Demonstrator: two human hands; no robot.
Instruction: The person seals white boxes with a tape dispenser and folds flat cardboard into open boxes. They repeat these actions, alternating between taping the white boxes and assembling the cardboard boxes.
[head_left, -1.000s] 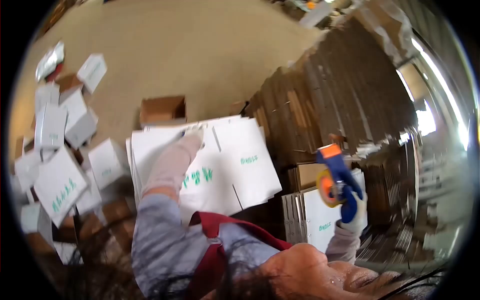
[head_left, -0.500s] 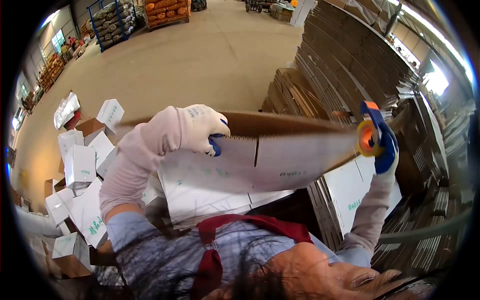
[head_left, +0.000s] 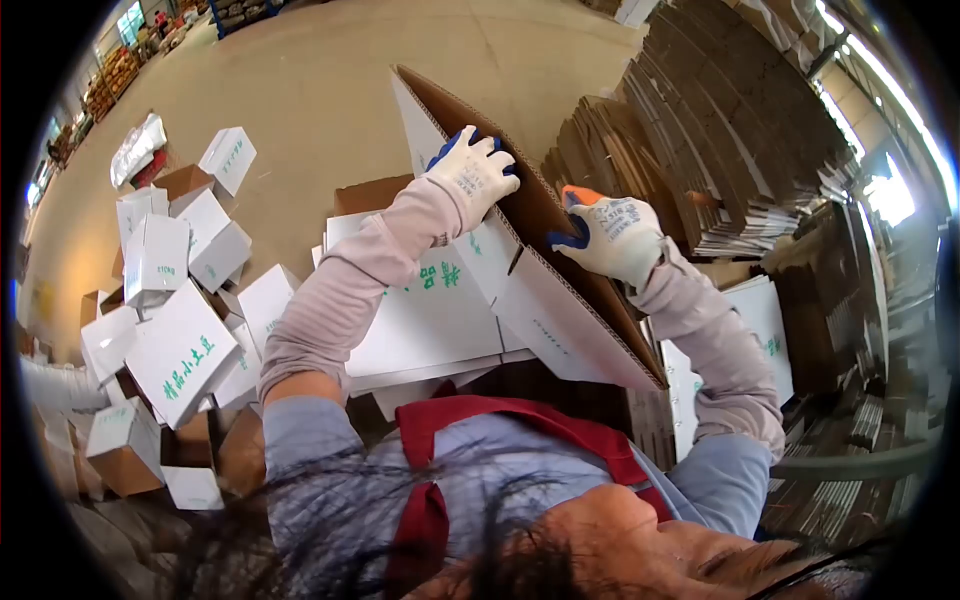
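A white cardboard carton (head_left: pixel 560 335) with a brown inside and slots along its edge stands slanted in front of me, partly spread. My left hand (head_left: pixel 475 175), in a white and blue glove, is closed over the upper edge of its near panel. On the far panel's side is my right hand (head_left: pixel 618 238), gloved alike, with its thumb pointing into the carton. It is closed around a tape dispenser (head_left: pixel 580 196), of which only the orange end shows. Beneath the carton lies a stack of flat white cartons (head_left: pixel 430 335) with green print.
Several made-up white boxes (head_left: pixel 185 355) lie heaped on the floor at the left. Tall stacks of flat cardboard (head_left: pixel 740 130) stand at the right, with a lower brown stack (head_left: pixel 610 150) beside them. A grey rail (head_left: pixel 860 465) curves along the lower right.
The carton has swung from lying crosswise to a diagonal and its panels stand further apart. My left hand has moved right and up; my right hand came left with the tape dispenser onto the carton.
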